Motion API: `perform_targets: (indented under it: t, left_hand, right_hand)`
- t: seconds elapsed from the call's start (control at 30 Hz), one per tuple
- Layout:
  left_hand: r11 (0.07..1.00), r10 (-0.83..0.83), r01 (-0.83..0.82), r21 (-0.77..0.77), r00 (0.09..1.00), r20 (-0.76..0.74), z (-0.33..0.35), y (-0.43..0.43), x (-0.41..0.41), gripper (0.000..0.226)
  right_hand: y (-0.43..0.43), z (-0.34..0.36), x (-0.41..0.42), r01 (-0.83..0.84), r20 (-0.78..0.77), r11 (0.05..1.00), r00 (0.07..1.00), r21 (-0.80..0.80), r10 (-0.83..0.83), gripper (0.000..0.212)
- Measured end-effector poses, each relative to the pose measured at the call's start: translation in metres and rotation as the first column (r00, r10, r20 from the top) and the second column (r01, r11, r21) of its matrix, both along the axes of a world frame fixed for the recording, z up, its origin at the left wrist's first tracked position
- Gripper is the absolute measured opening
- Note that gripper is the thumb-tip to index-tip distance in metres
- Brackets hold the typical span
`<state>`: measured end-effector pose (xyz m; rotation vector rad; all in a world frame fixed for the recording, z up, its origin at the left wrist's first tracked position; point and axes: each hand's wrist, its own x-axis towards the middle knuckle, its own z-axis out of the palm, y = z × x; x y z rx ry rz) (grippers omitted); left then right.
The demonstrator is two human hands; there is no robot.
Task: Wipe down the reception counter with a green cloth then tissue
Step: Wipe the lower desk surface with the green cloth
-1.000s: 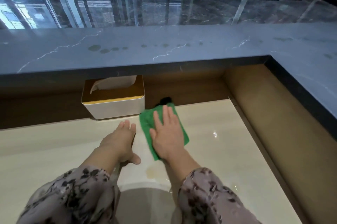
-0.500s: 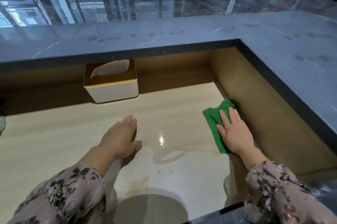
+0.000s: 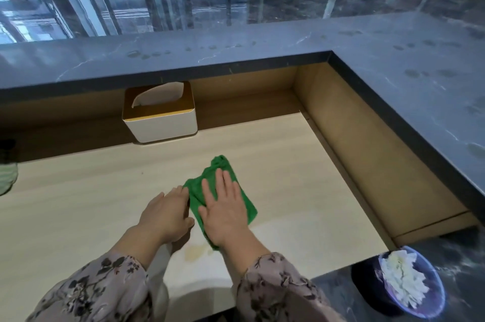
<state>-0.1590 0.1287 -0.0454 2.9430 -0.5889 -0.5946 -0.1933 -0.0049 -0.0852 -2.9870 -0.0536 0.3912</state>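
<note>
A green cloth [image 3: 245,206] lies crumpled on the pale lower reception counter [image 3: 301,172], near its middle. My right hand [image 3: 224,210] presses flat on the cloth with its fingers spread. My left hand [image 3: 168,214] rests palm down on the counter just to the left, its fingertips touching the cloth's left edge. A white tissue box [image 3: 160,118] with a gold top stands at the back of the counter under the dark ledge, a tissue sticking out of its slot. A faint yellowish stain [image 3: 195,252] shows on the counter near my wrists.
A raised dark marble ledge [image 3: 393,64] wraps the back and right side, with tan walls below it. A bin holding crumpled white tissue [image 3: 405,279] sits at lower right. A pale green object [image 3: 6,177] shows at the left edge.
My right hand has swept the green cloth from the right wall back to the middle of the counter, beside my left hand. The view has shifted and a bin appears at lower right.
</note>
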Motion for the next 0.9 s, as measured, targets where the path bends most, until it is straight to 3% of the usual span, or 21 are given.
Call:
perform_targets:
  t: [0.1, 0.17, 0.23, 0.3, 0.43, 0.6, 0.67, 0.9]
  left_hand:
    - [0.999, 0.004, -0.004, 0.035, 1.0, 0.0, 0.004, -0.005, -0.001, 0.049]
    - [0.997, 0.0, 0.0, 0.072, 1.0, 0.007, 0.007, -0.011, -0.004, 0.041]
    - [0.993, -0.017, 0.015, 0.116, 1.0, 0.015, 0.009, -0.014, -0.008, 0.03]
    - [0.99, -0.024, 0.022, 0.139, 1.0, 0.014, 0.009, -0.016, -0.01, 0.029]
    - [0.987, 0.002, -0.002, 0.163, 1.0, 0.001, 0.003, -0.019, -0.011, 0.042]
    - [0.979, 0.019, -0.013, 0.201, 0.999, -0.027, 0.004, -0.024, -0.006, 0.041]
    - [0.975, 0.018, -0.007, 0.221, 0.999, -0.048, 0.005, -0.026, -0.004, 0.039]
    - [0.963, 0.019, -0.002, 0.269, 0.998, -0.059, -0.004, -0.024, -0.003, 0.04]
  right_hand:
    - [-0.04, 0.001, -0.009, -0.104, 0.02, 0.995, 0.994, 0.011, 0.104, 0.058]
    - [-0.08, 0.001, -0.021, -0.094, 0.064, 0.996, 0.993, -0.006, 0.094, 0.065]
    - [-0.122, 0.001, -0.036, 0.005, 0.118, 1.0, 0.993, -0.024, -0.002, 0.089]
    - [-0.17, -0.004, -0.052, 0.125, 0.136, 0.99, 0.984, -0.06, -0.116, 0.099]
    - [-0.231, -0.005, -0.078, 0.357, 0.156, 0.932, 0.926, -0.062, -0.345, 0.08]
    - [-0.19, -0.01, -0.072, 0.547, 0.187, 0.835, 0.828, -0.062, -0.529, 0.067]
    - [-0.154, -0.009, -0.067, 0.547, 0.15, 0.832, 0.833, -0.091, -0.532, 0.062]
    - [-0.028, -0.009, -0.08, 0.244, 0.14, 0.963, 0.956, 0.114, -0.259, 0.059]
